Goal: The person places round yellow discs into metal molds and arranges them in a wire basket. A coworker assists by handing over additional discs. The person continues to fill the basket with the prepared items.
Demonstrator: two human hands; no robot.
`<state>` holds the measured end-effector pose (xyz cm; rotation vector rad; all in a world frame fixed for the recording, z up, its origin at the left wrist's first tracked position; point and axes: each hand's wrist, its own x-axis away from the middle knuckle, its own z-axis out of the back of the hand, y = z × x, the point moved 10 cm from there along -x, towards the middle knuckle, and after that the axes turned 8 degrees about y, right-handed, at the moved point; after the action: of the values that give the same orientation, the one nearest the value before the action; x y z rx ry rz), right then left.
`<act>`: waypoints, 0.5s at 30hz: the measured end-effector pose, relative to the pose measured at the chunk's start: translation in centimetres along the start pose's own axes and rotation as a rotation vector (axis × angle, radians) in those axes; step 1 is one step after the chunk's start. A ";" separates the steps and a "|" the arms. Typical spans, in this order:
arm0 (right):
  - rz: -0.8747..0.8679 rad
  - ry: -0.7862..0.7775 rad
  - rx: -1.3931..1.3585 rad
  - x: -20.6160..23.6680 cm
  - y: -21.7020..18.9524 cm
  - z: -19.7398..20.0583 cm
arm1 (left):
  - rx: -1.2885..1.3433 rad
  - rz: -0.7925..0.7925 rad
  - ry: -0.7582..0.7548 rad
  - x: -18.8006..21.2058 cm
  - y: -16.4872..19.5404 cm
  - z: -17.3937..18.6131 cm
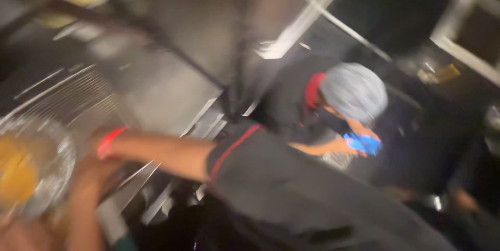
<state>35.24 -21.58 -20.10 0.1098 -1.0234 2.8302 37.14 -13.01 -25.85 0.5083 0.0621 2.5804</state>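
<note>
The person's arm (86, 204) reaches up to a foil-lined bowl (36, 167) of yellow food at the lower left; blur hides the fingers, so their state cannot be told. A steady, level hold under the rim seems advisable. A co-worker (354, 92) bends nearby.

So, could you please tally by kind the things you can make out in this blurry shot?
Metal bowl: 1
Red wristband: 1
Blue cloth or glove: 1
Grey hair covering: 1
Total: 4
</note>
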 end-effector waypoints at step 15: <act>0.050 0.627 -0.403 1.2 -3.3 4.6 | 0.422 0.313 -0.201 -2.1 -5.8 -4.6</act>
<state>34.67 -21.89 -14.32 -0.7886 -1.3835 2.3552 39.89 -8.76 -31.66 0.9990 0.5016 2.8082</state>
